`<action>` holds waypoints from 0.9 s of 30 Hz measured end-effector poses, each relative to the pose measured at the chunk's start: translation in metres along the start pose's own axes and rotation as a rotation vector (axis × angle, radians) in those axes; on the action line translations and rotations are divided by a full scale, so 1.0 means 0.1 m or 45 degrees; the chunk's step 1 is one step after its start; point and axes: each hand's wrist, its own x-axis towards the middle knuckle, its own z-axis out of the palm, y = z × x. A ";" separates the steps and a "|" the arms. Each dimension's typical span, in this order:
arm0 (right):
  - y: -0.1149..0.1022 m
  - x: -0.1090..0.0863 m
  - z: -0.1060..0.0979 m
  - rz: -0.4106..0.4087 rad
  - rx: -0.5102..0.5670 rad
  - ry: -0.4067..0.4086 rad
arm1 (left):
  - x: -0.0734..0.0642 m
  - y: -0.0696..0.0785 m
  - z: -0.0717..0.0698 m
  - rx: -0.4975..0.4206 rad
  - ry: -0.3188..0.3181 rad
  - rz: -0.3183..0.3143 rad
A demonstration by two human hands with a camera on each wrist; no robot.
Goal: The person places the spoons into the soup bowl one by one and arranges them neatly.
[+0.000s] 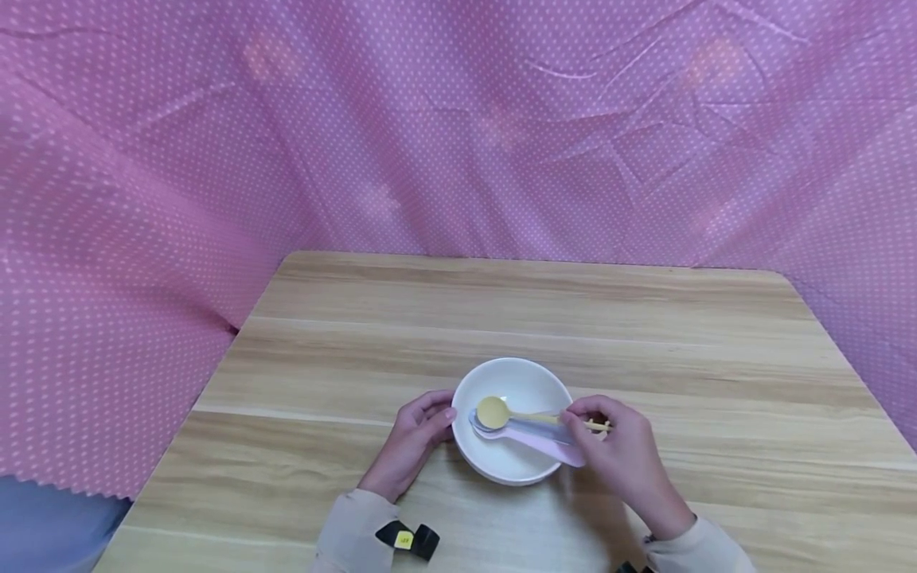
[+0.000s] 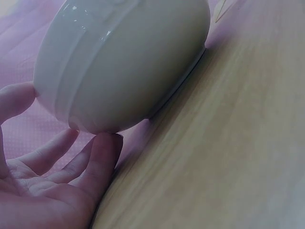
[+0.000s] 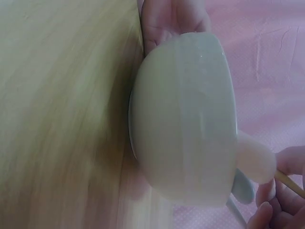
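Observation:
A white bowl (image 1: 512, 469) stands on the wooden table, with several spoons across its inside. On its left, my left hand (image 1: 411, 442) holds the wall, thumb tip at the rim; the left wrist view shows its fingertips touching the outside of the bowl (image 2: 124, 71). Over the right rim, my right hand (image 1: 623, 450) pinches the handle of a yellow spoon (image 1: 493, 413), whose round head lies over the others. The handle's end pokes out beyond the fingers. Below it are a pale lavender spoon (image 1: 533, 430) and a pink spoon (image 1: 548, 447), both handles pointing right.
The light wood table (image 1: 501, 310) reaches far behind the bowl. A pink curtain with white dots (image 1: 458, 143) hangs around the back and sides. A black strap with a yellow label (image 1: 404, 539) is at the left sleeve.

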 end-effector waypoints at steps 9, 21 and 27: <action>0.01 0.00 0.08 -0.030 -0.026 -0.036 | -0.01 -0.01 -0.01 0.004 -0.009 -0.005; 0.04 -0.03 0.27 -0.093 -0.125 0.031 | 0.05 -0.07 -0.16 0.017 -0.052 0.016; 0.05 -0.06 0.38 -0.115 -0.161 0.067 | 0.08 -0.10 -0.24 0.036 -0.084 0.028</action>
